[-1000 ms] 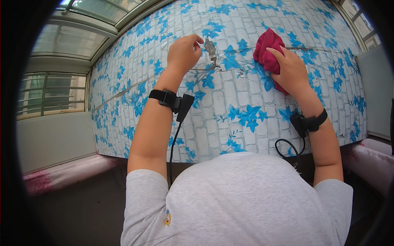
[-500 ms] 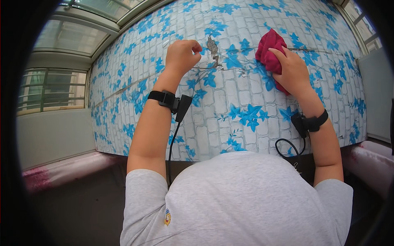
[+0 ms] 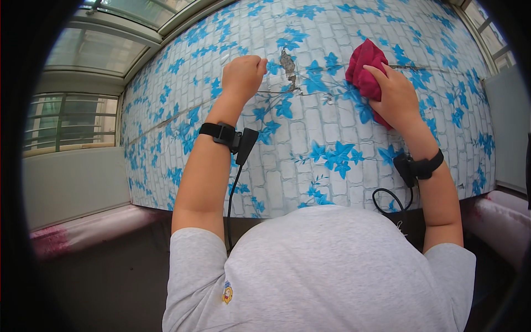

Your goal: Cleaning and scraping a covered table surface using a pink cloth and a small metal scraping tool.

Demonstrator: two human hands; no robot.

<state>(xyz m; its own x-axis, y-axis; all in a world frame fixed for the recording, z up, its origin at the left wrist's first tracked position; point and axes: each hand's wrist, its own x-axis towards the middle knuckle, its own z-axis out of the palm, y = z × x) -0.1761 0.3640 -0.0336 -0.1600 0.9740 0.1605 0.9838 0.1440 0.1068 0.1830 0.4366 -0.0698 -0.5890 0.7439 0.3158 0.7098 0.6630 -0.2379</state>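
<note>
Left hand (image 3: 242, 77) curled into fist, nothing visible inside; contact with table (image 3: 303, 131) cannot be told. Right hand (image 3: 397, 100) grips crumpled red cloth (image 3: 365, 61), bunched under palm and beyond fingertips. Possible trouble: cloth snagging ragged edges of torn patch (image 3: 288, 67) between hands, peeling them; looped cable (image 3: 374, 197) nearer body than right hand catching during wide sweep.

The cloth (image 3: 365, 58) under the right fingers (image 3: 377, 73) is crimson. All around them, the table (image 3: 293, 133) shows whitish-grey bricks patterned with bright blue leaves; beside the left fingers (image 3: 261, 65), a torn patch (image 3: 287, 65) is mottled grey-brown.
</note>
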